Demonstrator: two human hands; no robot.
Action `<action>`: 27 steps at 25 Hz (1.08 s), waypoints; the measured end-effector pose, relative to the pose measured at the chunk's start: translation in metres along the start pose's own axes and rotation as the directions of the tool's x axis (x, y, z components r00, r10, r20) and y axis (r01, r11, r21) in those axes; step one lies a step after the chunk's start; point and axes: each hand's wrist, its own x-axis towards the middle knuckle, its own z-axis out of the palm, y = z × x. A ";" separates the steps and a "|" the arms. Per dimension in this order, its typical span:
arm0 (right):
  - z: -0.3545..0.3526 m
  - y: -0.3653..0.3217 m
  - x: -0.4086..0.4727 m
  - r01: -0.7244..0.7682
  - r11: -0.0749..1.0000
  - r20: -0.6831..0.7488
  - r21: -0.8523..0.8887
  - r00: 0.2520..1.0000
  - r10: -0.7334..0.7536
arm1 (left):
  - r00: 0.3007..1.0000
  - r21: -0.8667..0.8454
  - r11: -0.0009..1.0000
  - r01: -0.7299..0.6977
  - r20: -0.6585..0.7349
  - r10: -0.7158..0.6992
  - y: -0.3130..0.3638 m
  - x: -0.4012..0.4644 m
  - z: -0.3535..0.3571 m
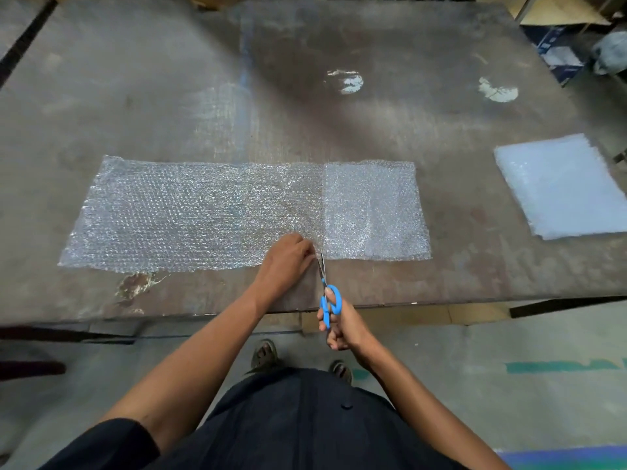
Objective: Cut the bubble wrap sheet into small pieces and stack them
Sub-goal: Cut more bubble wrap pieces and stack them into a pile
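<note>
A long clear bubble wrap sheet [190, 215] lies flat across the table, with a brighter doubled section [369, 212] at its right end. My left hand [288, 257] pinches the sheet's near edge just left of that section. My right hand [339, 325] grips blue-handled scissors [329, 300]; the blades point away from me and their tips meet the sheet's near edge beside my left fingers. A stack of cut bubble wrap pieces [563, 188] sits at the table's right side.
The worn brown table [339, 113] has two white patches [346, 82] far from me. Its front edge runs just under my right hand. Boxes and a bag [610, 56] stand beyond the right corner. My feet show on the grey floor below.
</note>
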 end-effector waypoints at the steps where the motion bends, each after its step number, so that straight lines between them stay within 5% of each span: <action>1: 0.002 0.000 0.002 0.012 1.000 0.000 0.011 1.000 -0.012 | 1.000 0.000 1.000 0.003 -0.001 -0.003 0.000 0.000 0.001; 15: 0.009 -0.014 0.021 0.115 0.993 -0.122 0.000 0.986 -0.114 | 1.000 -0.184 0.983 0.007 -0.027 -0.012 -0.010 -0.006 0.007; 27: 0.015 -0.034 0.036 0.127 0.987 -0.048 0.094 0.991 -0.123 | 0.999 -0.380 0.925 0.016 -0.035 -0.031 -0.010 -0.014 0.001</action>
